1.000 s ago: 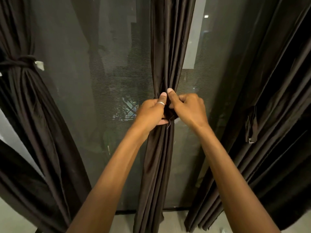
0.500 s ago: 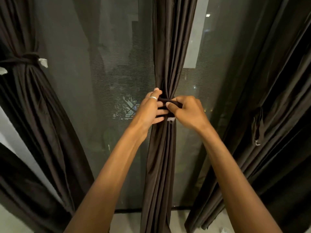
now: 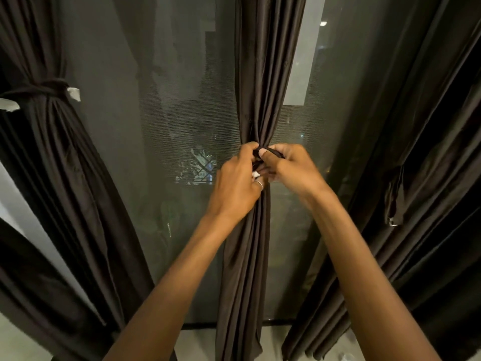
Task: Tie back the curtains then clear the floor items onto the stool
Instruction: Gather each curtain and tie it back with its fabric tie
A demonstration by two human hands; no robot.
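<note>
The hands have closed in since a moment ago: the left hand [image 3: 238, 178] has rolled so its knuckles face us, and the right hand [image 3: 294, 170] has drawn the tie [image 3: 276, 153] across the front.

Both are working the tie now. The right thumb and fingers pinch the dark band, and the left fingers curl in tight on it just beside them, the two hands touching. A scrap of white shows between them, too small to tell what it is. The tie sits right at the fingertips, wrapped on the middle curtain [image 3: 263, 87], which is bunched into a narrow column running above and below the hands.

That cloth looks soft, limp and slightly sheeny, so I'd expect it to slip and fan out if the grip goes slack. The best hold is on the band itself, close in at the gathered waist, pulling the ends snug before letting go. It's light stuff and not fragile.

Well out to the left of the left hand, the left curtain [image 3: 65, 165] is already cinched. Out past the right hand, the right curtain [image 3: 416, 152] hangs loose, with a strap [image 3: 394, 199] dangling on it. Behind the hands is the window [image 3: 169, 126]. Below the forearms there's a strip of floor [image 3: 197, 342], with no stool in view.
</note>
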